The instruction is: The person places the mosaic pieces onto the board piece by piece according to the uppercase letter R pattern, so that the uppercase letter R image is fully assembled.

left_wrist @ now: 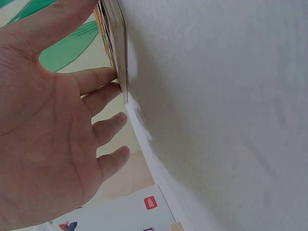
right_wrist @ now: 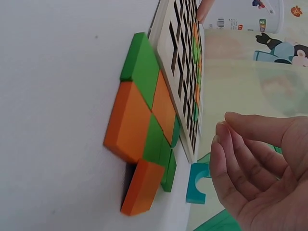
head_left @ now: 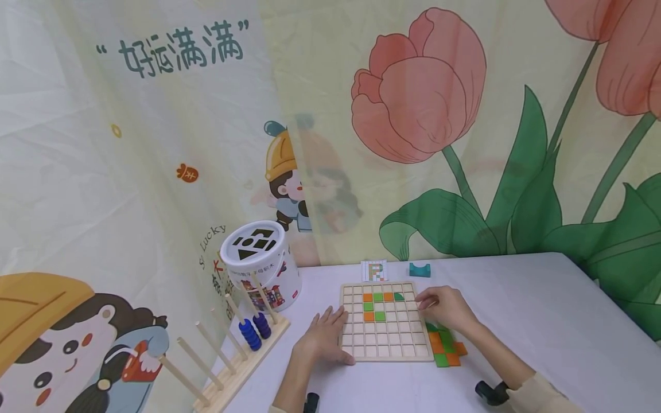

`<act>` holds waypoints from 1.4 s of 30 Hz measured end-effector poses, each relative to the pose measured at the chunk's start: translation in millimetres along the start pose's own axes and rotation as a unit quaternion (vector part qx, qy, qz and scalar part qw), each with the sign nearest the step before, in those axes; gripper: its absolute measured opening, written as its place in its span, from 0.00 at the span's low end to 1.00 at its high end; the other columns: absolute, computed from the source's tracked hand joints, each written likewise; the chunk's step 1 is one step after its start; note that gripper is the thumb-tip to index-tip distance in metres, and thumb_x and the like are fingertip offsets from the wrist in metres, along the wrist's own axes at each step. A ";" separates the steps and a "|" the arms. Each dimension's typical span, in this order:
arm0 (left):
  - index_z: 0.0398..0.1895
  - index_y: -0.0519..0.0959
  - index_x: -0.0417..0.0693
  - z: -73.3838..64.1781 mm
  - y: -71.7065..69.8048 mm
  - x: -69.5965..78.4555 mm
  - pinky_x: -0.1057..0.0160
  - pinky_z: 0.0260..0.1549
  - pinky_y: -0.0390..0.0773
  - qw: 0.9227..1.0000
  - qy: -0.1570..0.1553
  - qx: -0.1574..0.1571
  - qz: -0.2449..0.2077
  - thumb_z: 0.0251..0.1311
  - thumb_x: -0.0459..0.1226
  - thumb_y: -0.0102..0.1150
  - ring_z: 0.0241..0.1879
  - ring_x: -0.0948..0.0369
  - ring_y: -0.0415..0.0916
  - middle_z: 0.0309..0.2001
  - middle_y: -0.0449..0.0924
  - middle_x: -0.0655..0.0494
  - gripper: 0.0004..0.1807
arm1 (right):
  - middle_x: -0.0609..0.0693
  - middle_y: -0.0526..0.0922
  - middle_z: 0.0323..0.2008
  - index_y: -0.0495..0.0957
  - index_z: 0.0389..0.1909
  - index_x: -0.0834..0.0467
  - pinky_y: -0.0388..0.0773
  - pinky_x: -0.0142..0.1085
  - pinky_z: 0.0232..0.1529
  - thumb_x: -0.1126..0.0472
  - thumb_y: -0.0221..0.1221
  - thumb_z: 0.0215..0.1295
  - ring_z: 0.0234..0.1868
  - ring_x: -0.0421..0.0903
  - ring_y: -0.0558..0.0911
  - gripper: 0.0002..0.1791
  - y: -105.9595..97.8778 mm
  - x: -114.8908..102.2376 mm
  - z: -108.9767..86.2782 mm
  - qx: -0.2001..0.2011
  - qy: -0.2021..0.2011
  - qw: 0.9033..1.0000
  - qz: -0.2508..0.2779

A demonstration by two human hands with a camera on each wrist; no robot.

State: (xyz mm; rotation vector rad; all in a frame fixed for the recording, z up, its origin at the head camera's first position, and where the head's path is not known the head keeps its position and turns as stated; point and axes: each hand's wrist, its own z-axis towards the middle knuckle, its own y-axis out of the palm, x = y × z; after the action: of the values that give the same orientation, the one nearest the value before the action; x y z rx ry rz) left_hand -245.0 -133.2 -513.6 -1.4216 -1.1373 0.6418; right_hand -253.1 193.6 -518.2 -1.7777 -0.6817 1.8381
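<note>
A wooden grid board (head_left: 387, 350) lies on the table, with several orange and green tiles (head_left: 378, 297) in its upper cells, one a dark green rounded piece (head_left: 399, 296). My left hand (head_left: 322, 335) rests along the board's left edge, fingers extended; in the left wrist view, two fingertips (left_wrist: 110, 74) touch the edge. My right hand (head_left: 446, 307) hovers by the board's upper right edge, its fingers loosely bent. In the right wrist view, thumb and index tips (right_wrist: 233, 116) come together with nothing visible between them. Loose orange and green blocks (right_wrist: 127, 120) lie beside the board's right edge.
Behind the board lie a pattern card (head_left: 374, 271) and a teal arch block (head_left: 419, 270). To the left stand a white bucket (head_left: 260, 258) with a shape-slot lid and a wooden peg rack (head_left: 242, 367) carrying blue rings (head_left: 250, 335). A printed curtain hangs behind.
</note>
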 end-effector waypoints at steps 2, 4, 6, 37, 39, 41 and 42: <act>0.80 0.64 0.45 0.1 0.4 0.0 0.40 0.78 0.54 1.000 0.001 0.000 0.002 0.44 0.60 0.80 0.81 0.46 0.51 0.81 0.59 0.51 0.60 | 0.45 0.84 0.30 0.88 0.44 0.59 0.82 0.35 0.37 0.69 0.72 0.60 0.35 0.45 0.81 0.11 -2.8 2.0 -4.0 0.000 -0.003 1.000 0.000; 0.79 0.64 0.45 0.2 1.1 -0.1 0.40 0.77 0.55 1.000 0.002 0.000 0.005 0.44 0.60 0.80 0.81 0.46 0.51 0.81 0.59 0.51 0.60 | 0.45 0.84 0.29 0.87 0.44 0.59 0.83 0.35 0.37 0.69 0.72 0.60 0.34 0.44 0.81 0.11 -5.2 4.9 -7.9 -0.002 -0.005 1.000 -0.002; 0.79 0.64 0.45 0.3 1.6 -0.3 0.39 0.77 0.55 1.000 0.003 0.001 0.005 0.44 0.60 0.80 0.81 0.46 0.51 0.81 0.59 0.50 0.60 | 0.45 0.84 0.29 0.87 0.44 0.60 0.84 0.35 0.37 0.70 0.71 0.61 0.35 0.44 0.81 0.11 -7.8 8.1 -11.7 -0.006 -0.005 1.000 -0.003; 0.79 0.64 0.44 1.3 -0.1 -0.9 0.39 0.77 0.55 1.000 0.008 0.003 -0.001 0.45 0.60 0.80 0.81 0.45 0.51 0.81 0.59 0.50 0.60 | 0.40 0.85 0.30 0.88 0.39 0.54 0.76 0.32 0.32 0.67 0.80 0.48 0.32 0.42 0.77 0.16 -10.4 32.5 -39.4 -0.042 -0.026 0.997 -0.066; 0.79 0.64 0.44 0.7 -0.8 -0.4 0.39 0.77 0.55 1.000 0.007 0.002 -0.004 0.45 0.59 0.80 0.81 0.46 0.51 0.81 0.59 0.50 0.60 | 0.40 0.85 0.30 0.88 0.39 0.54 0.77 0.32 0.32 0.66 0.80 0.48 0.32 0.41 0.77 0.16 -8.4 30.9 -39.7 -0.038 -0.032 0.996 -0.069; 0.79 0.64 0.44 0.7 -0.4 -0.4 0.39 0.77 0.55 1.000 0.006 0.001 -0.006 0.45 0.59 0.80 0.81 0.46 0.51 0.81 0.59 0.50 0.60 | 0.40 0.85 0.29 0.88 0.39 0.55 0.78 0.33 0.33 0.66 0.80 0.48 0.32 0.41 0.78 0.16 -6.3 29.6 -39.5 -0.035 -0.028 0.997 -0.066; 0.79 0.64 0.44 0.8 -0.1 -0.5 0.39 0.77 0.55 1.000 0.006 0.001 -0.007 0.45 0.59 0.81 0.81 0.46 0.51 0.81 0.59 0.50 0.60 | 0.41 0.85 0.28 0.88 0.40 0.56 0.78 0.33 0.32 0.66 0.80 0.48 0.31 0.41 0.79 0.17 -5.4 28.8 -39.5 -0.034 -0.026 0.997 -0.065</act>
State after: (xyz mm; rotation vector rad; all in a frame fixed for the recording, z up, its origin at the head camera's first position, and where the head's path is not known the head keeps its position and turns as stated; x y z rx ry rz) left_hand -245.9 -133.3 -513.7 -1.4127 -1.1369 0.6242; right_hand -214.5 217.3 -537.5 -1.6907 -0.8687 1.7993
